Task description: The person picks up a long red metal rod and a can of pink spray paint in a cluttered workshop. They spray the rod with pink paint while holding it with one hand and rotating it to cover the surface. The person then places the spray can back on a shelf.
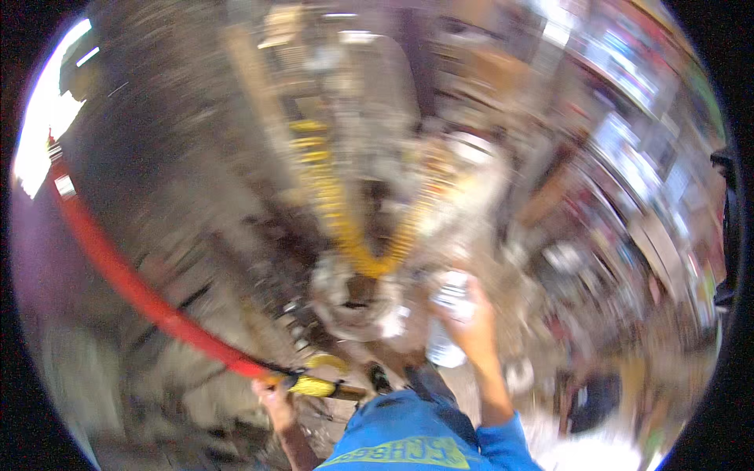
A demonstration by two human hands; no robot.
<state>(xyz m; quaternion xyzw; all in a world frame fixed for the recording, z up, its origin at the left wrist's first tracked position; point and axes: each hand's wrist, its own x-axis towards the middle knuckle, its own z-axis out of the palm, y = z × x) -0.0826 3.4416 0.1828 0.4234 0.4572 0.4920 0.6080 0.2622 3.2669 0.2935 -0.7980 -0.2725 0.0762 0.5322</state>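
Observation:
In the lower left, my left hand (pixel 275 402) is closed around the near end of a long red pole (pixel 169 314). The pole reaches up to the far left and carries a pale band near its tip. Yellow wrapping (pixel 312 385) and dark ties sit right beside this hand. Right of centre, my right hand (pixel 471 320) grips a clear plastic bottle (pixel 445 350) with a dark-and-white label. Motion blur hides the finer detail of both things and the exact finger positions.
A yellow coiled hose (pixel 334 208) hangs in a loop ahead of me. Below it stands a pale round object (pixel 318 290), too blurred to name. Cluttered shelves (pixel 628 157) line the right side. Bright light comes in at the upper left.

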